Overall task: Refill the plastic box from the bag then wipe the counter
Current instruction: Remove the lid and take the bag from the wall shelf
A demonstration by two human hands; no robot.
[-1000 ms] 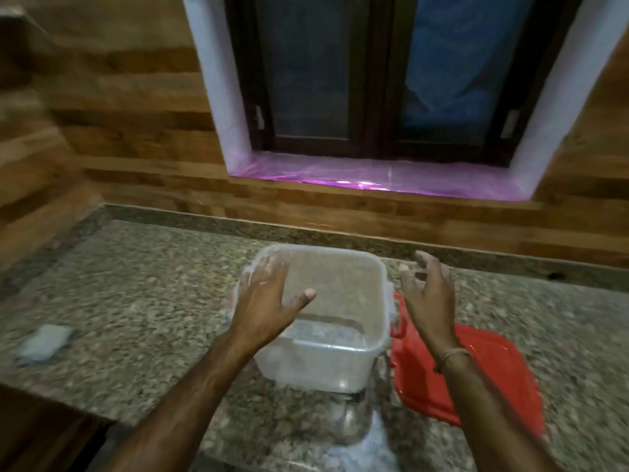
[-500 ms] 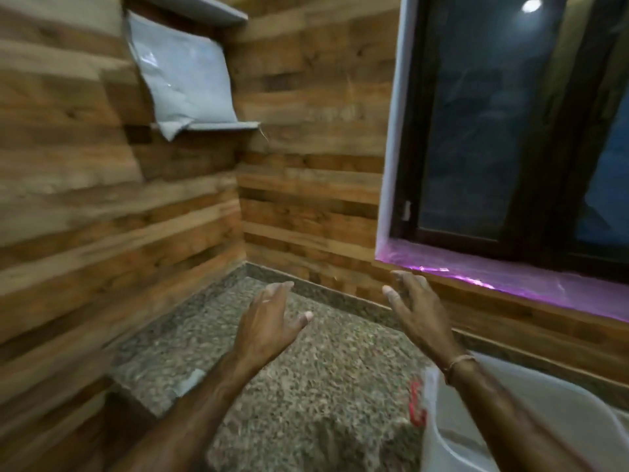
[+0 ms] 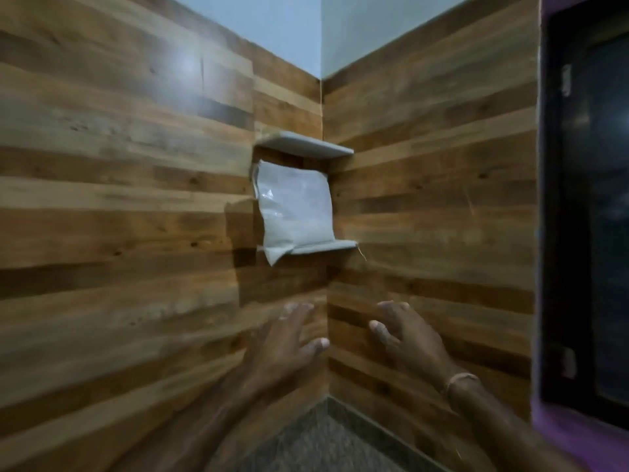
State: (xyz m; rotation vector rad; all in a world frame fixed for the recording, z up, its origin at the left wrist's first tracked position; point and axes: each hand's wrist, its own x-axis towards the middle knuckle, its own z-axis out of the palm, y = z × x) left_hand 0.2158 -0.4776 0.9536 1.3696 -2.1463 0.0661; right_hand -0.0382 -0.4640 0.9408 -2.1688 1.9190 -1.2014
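Both hands are raised in the lower middle of the frame, empty and spread, grasping nothing. Blurred with motion, the left hand [image 3: 282, 349] has its fingers fanned and pale powder on the fingertips; the right hand [image 3: 408, 338] sits just beside it, fingers loosely parted, with a thin band [image 3: 459, 378] at the wrist. They are apart from each other and well below the bag.

Above them, at the centre of the frame, the bag [image 3: 294, 207] stands upright on the lower shelf [image 3: 326, 247] of a corner niche. It is pale and translucent, filled with something white, and its bottom left corner hangs over the shelf edge. A second shelf, the upper shelf [image 3: 306, 146], lies just over the bag's top.

Wood-look plank cladding [image 3: 119, 199] in horizontal brown bands covers both walls that meet in the corner. Plain light-blue wall [image 3: 306, 25] shows above it at the top of the frame. At the right edge a dark window [image 3: 599, 216] sits in a black frame, with a purple-lit sill at the lower right. A wedge of speckled granite counter [image 3: 320, 444] appears at the bottom centre, between the forearms.
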